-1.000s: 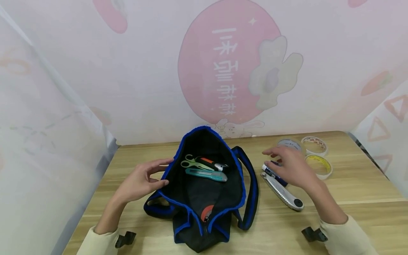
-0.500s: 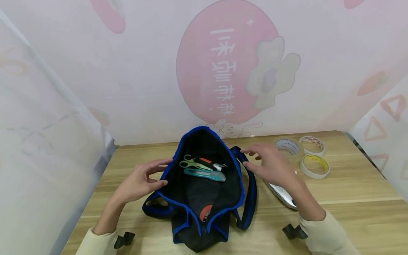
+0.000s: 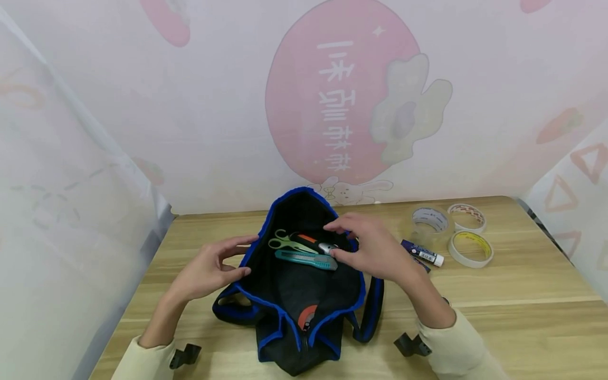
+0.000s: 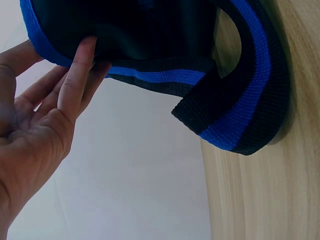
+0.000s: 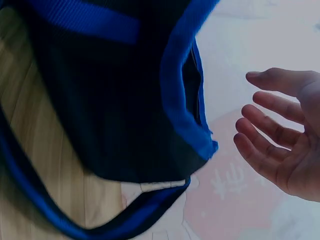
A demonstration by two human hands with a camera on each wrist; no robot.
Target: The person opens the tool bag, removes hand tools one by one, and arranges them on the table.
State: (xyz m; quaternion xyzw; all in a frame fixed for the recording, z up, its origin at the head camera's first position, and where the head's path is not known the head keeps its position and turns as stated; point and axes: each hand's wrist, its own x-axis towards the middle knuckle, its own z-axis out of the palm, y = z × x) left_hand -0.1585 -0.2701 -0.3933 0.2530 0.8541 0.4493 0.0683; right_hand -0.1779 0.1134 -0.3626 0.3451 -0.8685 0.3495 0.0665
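My left hand (image 3: 211, 269) grips the left rim of a black tool bag (image 3: 301, 290) with blue edging, as the left wrist view also shows. Wide open, the bag holds green-handled scissors (image 3: 287, 243), a teal box cutter (image 3: 306, 259) and a black-and-orange tool (image 3: 311, 243). My right hand (image 3: 375, 248) hovers over the bag's right rim, fingers spread and loosely bent, with nothing in them. In the right wrist view that hand (image 5: 285, 135) appears apart from the bag. It hides part of the rim and strap in the head view.
Right of the bag lies a dark blue glue stick (image 3: 423, 253) with a white cap, a second dark blue item partly beneath it. Behind are a clear tape roll (image 3: 429, 221) and two more rolls (image 3: 470, 248). My right forearm mostly hides a silver cutter. A printed sheet (image 3: 228, 105) backs the table.
My right hand has moved left, from above the glue stick to over the bag's opening. The glue stick shows again and the silver cutter is now mostly covered. My left hand stays put.
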